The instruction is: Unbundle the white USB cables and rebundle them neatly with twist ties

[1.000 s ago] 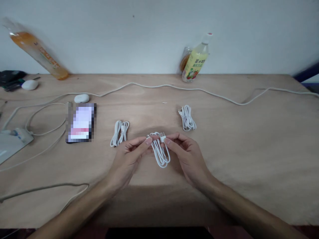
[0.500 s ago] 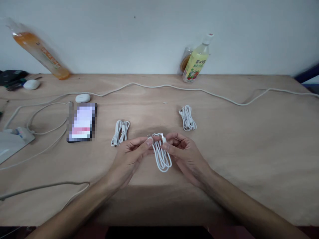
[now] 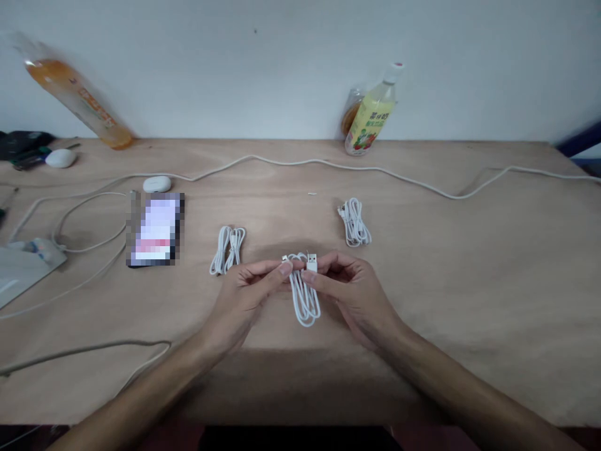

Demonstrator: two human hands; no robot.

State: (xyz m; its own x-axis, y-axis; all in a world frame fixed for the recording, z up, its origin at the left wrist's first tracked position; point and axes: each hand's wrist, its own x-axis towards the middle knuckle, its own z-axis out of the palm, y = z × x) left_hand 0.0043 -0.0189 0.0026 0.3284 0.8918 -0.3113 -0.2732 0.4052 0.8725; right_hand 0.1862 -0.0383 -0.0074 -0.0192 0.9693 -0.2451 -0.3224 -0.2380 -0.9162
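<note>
"One broad wooden table (image 3: pixel 446 300) fills most of the view. What comes next in size?"

"Two bare hands, over its near middle. The left hand (image 3: pixel 246 288) and the right hand (image 3: pixel 357 285) each pinch one end of the same cable, thumb against finger."

"Anything in reach of the arms?"

"A grey cord (image 3: pixel 84 348) lies just beside the left forearm (image 3: pixel 181 363). A wide sweep of that arm could snag it. The orange bottle (image 3: pixel 79 103) and yellow bottle (image 3: pixel 373 119) sit at the back by the wall, too far off to worry me."

"And the phone (image 3: pixel 157 228)?"

"Flat on the left, screen lit, well apart from the hands."

"Now the coils."

"The left bundle (image 3: pixel 227 250) lies just beyond the left hand, the right bundle (image 3: pixel 355 222) farther back. The held coil (image 3: pixel 304 304) hangs between the hands, and I can't make out a tie around it — pull its ends apart and the loops could spring open or tangle. Set against the left bundle, they might hook together."

"Smallest last?"

"The USB plug (image 3: pixel 312 260) at the right fingertips, then the small connector (image 3: pixel 284 259) at the left. Both grips look shallow — a slipping thumb could drop either end."
</note>
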